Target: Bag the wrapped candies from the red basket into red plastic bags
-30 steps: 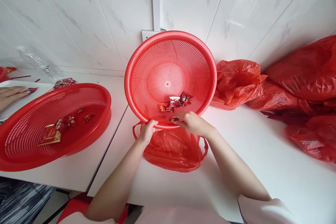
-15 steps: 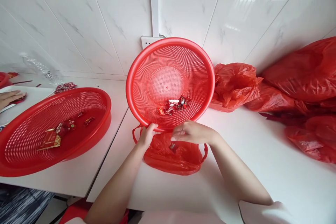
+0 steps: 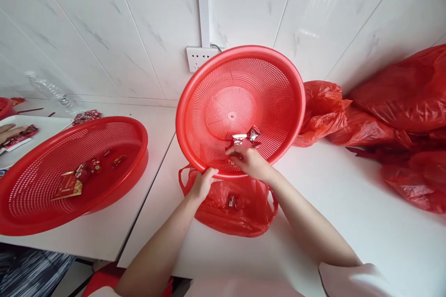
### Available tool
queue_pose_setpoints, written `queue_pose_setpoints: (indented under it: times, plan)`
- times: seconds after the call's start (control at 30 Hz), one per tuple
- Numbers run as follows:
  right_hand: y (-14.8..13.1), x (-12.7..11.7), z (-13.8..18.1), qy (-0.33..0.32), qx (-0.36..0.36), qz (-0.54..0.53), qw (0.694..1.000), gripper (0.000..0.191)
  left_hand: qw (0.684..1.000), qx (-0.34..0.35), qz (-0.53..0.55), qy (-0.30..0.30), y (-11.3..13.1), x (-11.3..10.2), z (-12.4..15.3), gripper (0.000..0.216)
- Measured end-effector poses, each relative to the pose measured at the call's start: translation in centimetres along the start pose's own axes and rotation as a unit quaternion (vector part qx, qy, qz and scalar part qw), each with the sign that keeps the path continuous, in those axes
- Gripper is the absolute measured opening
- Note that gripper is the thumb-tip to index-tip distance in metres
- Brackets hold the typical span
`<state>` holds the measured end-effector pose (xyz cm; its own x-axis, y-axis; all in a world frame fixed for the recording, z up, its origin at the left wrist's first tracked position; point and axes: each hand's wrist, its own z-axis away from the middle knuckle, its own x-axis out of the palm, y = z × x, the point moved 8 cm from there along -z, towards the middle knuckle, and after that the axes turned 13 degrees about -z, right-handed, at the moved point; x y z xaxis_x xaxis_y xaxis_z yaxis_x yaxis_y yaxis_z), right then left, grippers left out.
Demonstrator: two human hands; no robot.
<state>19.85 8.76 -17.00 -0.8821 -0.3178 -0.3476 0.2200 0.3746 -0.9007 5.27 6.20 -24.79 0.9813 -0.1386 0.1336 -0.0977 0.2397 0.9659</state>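
A round red mesh basket (image 3: 272,79) stands tilted up against the tiled wall, its lower rim over an open red plastic bag (image 3: 244,213). My left hand (image 3: 202,183) grips that lower rim. My right hand (image 3: 249,162) reaches inside the basket, fingers closed around small wrapped candies (image 3: 245,137) lying near the bottom. One wrapped candy (image 3: 232,202) lies inside the bag below.
A second red mesh basket (image 3: 21,195) with several red packets sits on the left table. Another person's hand (image 3: 10,132) rests on a white tray at far left. Crumpled red plastic bags (image 3: 400,120) pile up along the wall at right. A wall socket (image 3: 195,58) is behind the basket.
My right hand went from the bag's mouth back up into the basket onto the candies. Fewer candies remain in the basket; one now lies in the bag. The basket shifted slightly right.
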Motion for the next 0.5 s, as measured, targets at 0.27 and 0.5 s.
queue_pose_setpoints:
  times: [0.27, 0.5]
  plan:
    - [-4.8, 0.5, 1.5, -0.073, -0.017, -0.022, 0.997, 0.022, 0.997, 0.023, 0.062, 0.037, 1.8, -2.3, -0.9, 0.014]
    - [-1.8, -0.8, 0.3, 0.045, -0.036, 0.285, 0.957, 0.031, 0.995, 0.023, 0.084, 0.046, 1.9, -1.9, -0.5, 0.005]
